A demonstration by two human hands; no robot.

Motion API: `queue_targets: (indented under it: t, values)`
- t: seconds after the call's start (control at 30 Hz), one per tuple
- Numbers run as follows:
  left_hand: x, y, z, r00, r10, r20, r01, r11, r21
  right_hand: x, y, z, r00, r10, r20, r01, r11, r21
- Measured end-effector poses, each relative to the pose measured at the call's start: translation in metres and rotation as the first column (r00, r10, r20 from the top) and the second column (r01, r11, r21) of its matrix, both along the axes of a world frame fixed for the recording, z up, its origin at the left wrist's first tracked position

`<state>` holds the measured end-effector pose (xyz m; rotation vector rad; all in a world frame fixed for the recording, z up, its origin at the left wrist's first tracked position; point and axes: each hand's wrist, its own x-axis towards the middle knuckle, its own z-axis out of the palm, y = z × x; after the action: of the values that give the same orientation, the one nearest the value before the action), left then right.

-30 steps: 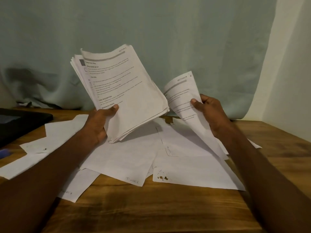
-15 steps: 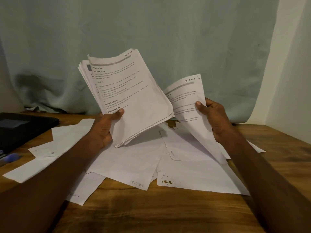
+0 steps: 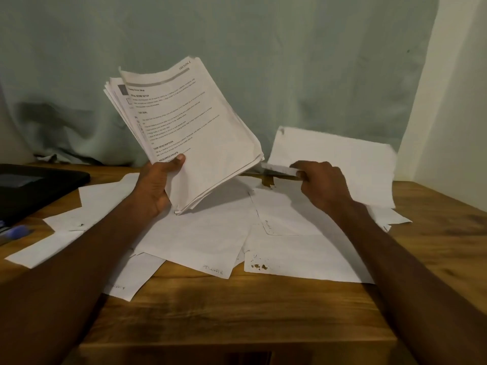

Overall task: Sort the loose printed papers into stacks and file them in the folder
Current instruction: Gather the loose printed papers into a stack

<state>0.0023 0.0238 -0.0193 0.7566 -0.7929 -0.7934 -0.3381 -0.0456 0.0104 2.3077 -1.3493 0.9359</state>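
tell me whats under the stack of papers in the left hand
Below the held stack, gripped by the left hand, loose sheets lie overlapping on the wooden table. Whatever lies beneath those sheets is covered.

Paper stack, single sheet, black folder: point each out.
paper stack [image 3: 200, 143], head view, middle of the printed top page.
single sheet [image 3: 340, 164], head view, blank face above the right hand's pinch.
black folder [image 3: 34, 188], head view, top cover at the left edge.

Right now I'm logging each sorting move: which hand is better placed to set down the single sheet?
The right hand. It already pinches the single sheet by its edge, low over the loose papers on the table. The left hand is occupied gripping the raised stack.
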Motion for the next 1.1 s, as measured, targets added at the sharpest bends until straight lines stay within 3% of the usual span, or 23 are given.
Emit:
queue_targets:
  t: [0.17,0.3,0.33,0.4,0.47,0.53,0.6,0.67,0.8,0.93,1.1]
  values:
    - [-0.003,-0.001,0.0,1.0,0.0,0.01,0.0,1.0,0.026,-0.016,-0.015,-0.019,0.964,-0.246,-0.101,0.266,0.91,0.317]
    - [-0.005,0.0,-0.001,1.0,0.001,0.023,-0.002,0.999,0.034,-0.025,-0.03,-0.028,0.948,-0.218,-0.233,0.305,0.832,0.464]
    - [-0.006,-0.001,-0.001,1.0,-0.001,0.028,0.0,0.999,0.034,-0.023,-0.031,-0.027,0.958,-0.188,-0.219,0.271,0.845,0.461]
    - [-0.007,0.0,-0.001,0.999,-0.009,0.031,0.008,0.999,0.033,-0.016,-0.024,-0.016,0.999,-0.017,-0.041,0.034,0.892,0.452]
    - [-0.006,0.0,-0.001,1.0,-0.008,0.027,0.007,0.999,0.036,-0.007,-0.008,-0.002,0.972,0.198,0.13,-0.237,0.817,0.525]
    - [-0.006,0.0,0.0,1.0,-0.011,0.029,0.01,0.999,0.035,-0.001,0.005,0.007,0.939,0.344,0.007,-0.248,0.663,0.707]
    - [-0.006,0.0,0.0,0.999,-0.024,0.026,0.023,0.999,0.033,0.001,0.009,0.005,0.869,0.45,-0.205,-0.078,0.534,0.842]
    - [-0.006,0.0,-0.001,0.999,-0.033,0.023,0.032,0.999,0.026,0.001,0.008,0.002,0.851,0.459,-0.257,-0.003,0.494,0.87]
    - [-0.009,0.0,-0.001,0.998,-0.055,0.024,0.054,0.999,0.005,0.002,0.008,0.003,0.868,0.446,-0.216,-0.064,0.534,0.843]
    - [-0.009,0.0,-0.001,0.997,-0.069,0.018,0.069,0.998,-0.004,0.002,0.006,0.003,0.909,0.409,-0.079,-0.191,0.578,0.794]
    - [-0.008,0.0,-0.002,0.996,-0.082,0.03,0.082,0.996,-0.016,-0.004,0.0,0.001,0.853,0.447,-0.269,0.003,0.511,0.859]
